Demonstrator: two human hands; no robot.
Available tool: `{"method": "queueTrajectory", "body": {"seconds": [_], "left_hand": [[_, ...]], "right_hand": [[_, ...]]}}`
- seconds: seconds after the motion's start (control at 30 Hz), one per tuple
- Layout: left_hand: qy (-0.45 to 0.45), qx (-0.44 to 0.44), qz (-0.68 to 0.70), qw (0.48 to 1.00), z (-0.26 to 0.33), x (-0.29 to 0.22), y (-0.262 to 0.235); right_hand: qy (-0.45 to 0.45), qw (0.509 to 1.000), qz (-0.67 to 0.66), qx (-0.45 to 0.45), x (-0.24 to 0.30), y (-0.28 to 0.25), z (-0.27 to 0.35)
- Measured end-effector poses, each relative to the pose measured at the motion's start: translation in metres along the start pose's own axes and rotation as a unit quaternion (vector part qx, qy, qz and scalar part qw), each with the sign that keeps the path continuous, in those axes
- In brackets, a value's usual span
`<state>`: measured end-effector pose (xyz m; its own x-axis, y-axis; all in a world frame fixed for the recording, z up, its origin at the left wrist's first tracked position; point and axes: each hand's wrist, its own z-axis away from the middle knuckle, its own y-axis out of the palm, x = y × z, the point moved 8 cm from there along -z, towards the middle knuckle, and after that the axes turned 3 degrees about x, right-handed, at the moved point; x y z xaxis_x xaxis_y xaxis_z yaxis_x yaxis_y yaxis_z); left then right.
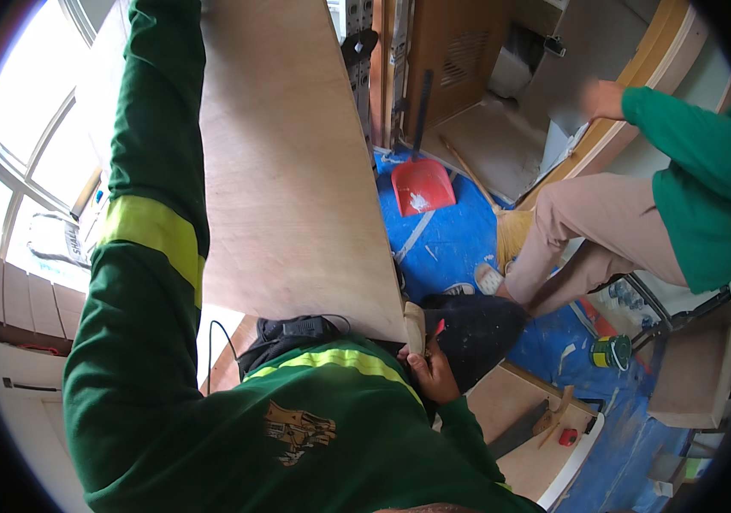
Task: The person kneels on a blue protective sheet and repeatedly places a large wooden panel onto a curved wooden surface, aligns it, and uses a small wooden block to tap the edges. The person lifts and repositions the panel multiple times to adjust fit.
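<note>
A large pale plywood panel (288,171) stretches in front of me, its near end close to my waist. My left arm, in a green sleeve with a yellow band, reaches up along the panel's left side. The left hand lies beyond the upper edge of the picture. Low down by the panel's near right corner is my right hand (435,376), its fingers curled closed. Next to the fingers are a short tan piece (415,327) and a small red tip (440,327). What exactly the fingers grip cannot be made out.
A co-worker's legs (596,222) are at the right. Blue floor sheeting (434,248) carries a red dustpan (423,185) and a green bucket (611,351). Near my right side, a handsaw (519,429) and red tape measure (568,437) lie on a board (511,393). Windows line the left.
</note>
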<state>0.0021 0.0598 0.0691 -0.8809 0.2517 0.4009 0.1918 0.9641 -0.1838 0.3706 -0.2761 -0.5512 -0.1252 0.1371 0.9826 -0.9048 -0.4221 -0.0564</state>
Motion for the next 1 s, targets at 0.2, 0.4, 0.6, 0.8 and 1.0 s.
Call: {"method": "queueTrajectory", "body": {"seconds": [0.2,0.4,0.6,0.8,1.0], "left_hand": [[-0.136,0.008,0.119,0.984,0.002,0.008,-0.019],[-0.273,-0.011,0.294,0.916,0.008,-0.025,-0.022],[-0.283,0.003,0.286,0.915,-0.005,-0.029,-0.005],[-0.267,0.02,0.207,0.941,-0.003,-0.015,-0.023],[-0.121,0.015,0.033,0.992,0.004,-0.007,-0.007]], "right_hand": [[-0.261,0.959,0.095,-0.055,0.136,0.002,-0.102],[-0.668,0.608,0.372,-0.215,0.422,0.005,-0.203],[-0.527,0.825,0.137,-0.152,0.663,-0.029,-0.294],[-0.526,0.818,0.146,-0.181,0.606,-0.005,-0.258],[-0.408,0.898,0.134,-0.101,0.364,0.01,-0.177]]}}
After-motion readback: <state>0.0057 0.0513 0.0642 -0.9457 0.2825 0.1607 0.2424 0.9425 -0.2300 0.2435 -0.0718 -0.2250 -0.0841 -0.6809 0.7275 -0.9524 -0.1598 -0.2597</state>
